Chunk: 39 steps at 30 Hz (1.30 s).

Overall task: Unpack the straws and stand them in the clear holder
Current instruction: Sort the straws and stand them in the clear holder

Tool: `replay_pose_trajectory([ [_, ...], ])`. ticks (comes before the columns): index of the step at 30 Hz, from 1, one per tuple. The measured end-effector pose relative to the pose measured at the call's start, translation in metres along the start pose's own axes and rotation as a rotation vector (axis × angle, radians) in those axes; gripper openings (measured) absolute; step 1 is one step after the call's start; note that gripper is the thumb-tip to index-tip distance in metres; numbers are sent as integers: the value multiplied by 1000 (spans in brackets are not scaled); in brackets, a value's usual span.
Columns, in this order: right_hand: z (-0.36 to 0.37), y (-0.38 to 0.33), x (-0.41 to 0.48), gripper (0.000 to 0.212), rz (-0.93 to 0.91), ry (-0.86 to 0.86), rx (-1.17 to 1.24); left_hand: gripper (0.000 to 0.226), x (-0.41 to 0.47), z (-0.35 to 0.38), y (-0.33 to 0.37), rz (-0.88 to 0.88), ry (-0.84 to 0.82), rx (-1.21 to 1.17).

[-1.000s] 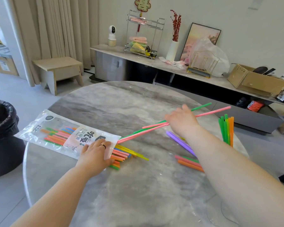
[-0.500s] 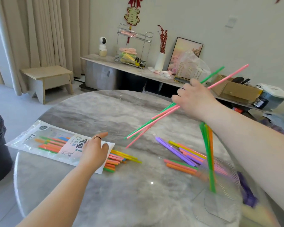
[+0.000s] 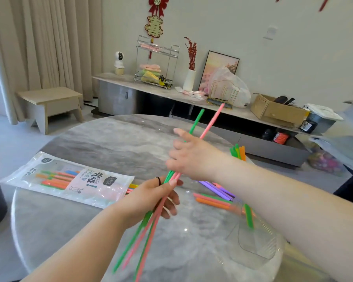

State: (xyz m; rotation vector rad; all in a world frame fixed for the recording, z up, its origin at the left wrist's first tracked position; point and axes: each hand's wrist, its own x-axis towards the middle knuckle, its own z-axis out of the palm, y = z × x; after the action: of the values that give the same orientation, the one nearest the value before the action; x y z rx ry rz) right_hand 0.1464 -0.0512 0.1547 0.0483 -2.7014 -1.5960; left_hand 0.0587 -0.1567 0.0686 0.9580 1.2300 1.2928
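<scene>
The straw bag (image 3: 69, 185) reads "吸"; wall ornament (image 3: 154, 26) "喜".

Both forearms are seen bare, without sleeves; a thin dark ring (image 3: 159, 180) is worn on the left hand (image 3: 149, 200).

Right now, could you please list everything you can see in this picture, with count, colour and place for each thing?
held straws: a few, green and pink, raised over the table in both hands
straw packet: one, clear with pink print, table left, straws inside
loose straws: several, purple, orange, pink, green, lying on the table behind the right forearm
clear holder: one, transparent, table right, some green and orange straws standing in it
table: one, grey marble, round
stool: one, beige, floor left
wire rack: one, metal, on the sideboard
vase: one, white, sideboard
cardboard box: one, brown, sideboard right
left hand: grips the held straws
right hand: grips them higher up
</scene>
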Motion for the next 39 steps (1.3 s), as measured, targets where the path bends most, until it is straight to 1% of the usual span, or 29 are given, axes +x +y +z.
replay_pose_trajectory([
  [3, 3, -11, 3, 5, 33, 96, 43, 28, 1, 1, 3, -54, 4, -118],
  [6, 13, -16, 1, 36, 121, 141, 126, 28, 2, 2, 6, -66, 21, -172],
  [7, 15, -17, 0, 42, 164, 200, 136, 28, 3, 3, 6, -62, 28, -177],
  [9, 15, -17, -7, 46, 311, 367, 140, 28, 3, 3, 6, -46, 40, -178],
  [10, 17, -17, -12, 46, 409, 445, 191, 27, 4, 3, 5, -35, 47, -178],
  [11, 20, -19, -18, 45, 540, 525, 297, 27, 4, 4, 5, -26, 56, -178],
  [13, 23, -24, -33, 47, 895, 635, 672, 26, 4, 5, 6, -14, 71, -179],
  [14, 24, -26, -39, 48, 1110, 642, 918, 26, 5, 7, 6, -12, 71, -176],
  [15, 24, -26, -43, 47, 1320, 616, 1199, 26, 6, 9, 7, -14, 68, -171],
  [16, 22, -26, -45, 42, 1493, 557, 1507, 26, 7, 12, 7, -16, 62, -164],
  [17, 22, -24, -47, 32, 1609, 478, 1779, 26, 7, 15, 7, -22, 54, -154],
  [18, 22, -22, -49, 18, 1654, 381, 1986, 26, 8, 20, 6, -29, 44, -143],
  [19, 21, -21, -50, 15, 1628, 284, 2121, 26, 8, 24, 5, -38, 35, -132],
  [20, 22, -22, -52, 23, 1569, 224, 2161, 26, 9, 29, 4, -47, 23, -120],
  [21, 24, -25, -54, 28, 1519, 210, 2141, 25, 8, 32, 3, -55, 11, -109],
  [23, 25, -31, -57, 29, 1492, 215, 2091, 25, 9, 38, 0, -75, -17, -102],
  [27, 30, -34, -65, 36, 1610, 212, 2145, 26, 13, 46, -6, -98, -40, -109],
  [29, 33, -37, -70, 35, 1649, 218, 2189, 26, 17, 51, -8, -106, -45, -113],
  [32, 34, -43, -77, 26, 1650, 231, 2340, 27, 21, 58, -9, -121, -55, -105],
  [35, 36, -52, -83, 25, 1627, 296, 2604, 28, 25, 66, -7, -121, -75, -87],
  [36, 36, -54, -84, 25, 1590, 297, 2642, 28, 25, 67, -6, -115, -81, -84],
  [37, 36, -57, -85, 27, 1532, 279, 2623, 28, 26, 70, -5, -111, -87, -81],
  [39, 35, -62, -85, 34, 1420, 238, 2479, 28, 28, 73, -5, -104, -88, -75],
])
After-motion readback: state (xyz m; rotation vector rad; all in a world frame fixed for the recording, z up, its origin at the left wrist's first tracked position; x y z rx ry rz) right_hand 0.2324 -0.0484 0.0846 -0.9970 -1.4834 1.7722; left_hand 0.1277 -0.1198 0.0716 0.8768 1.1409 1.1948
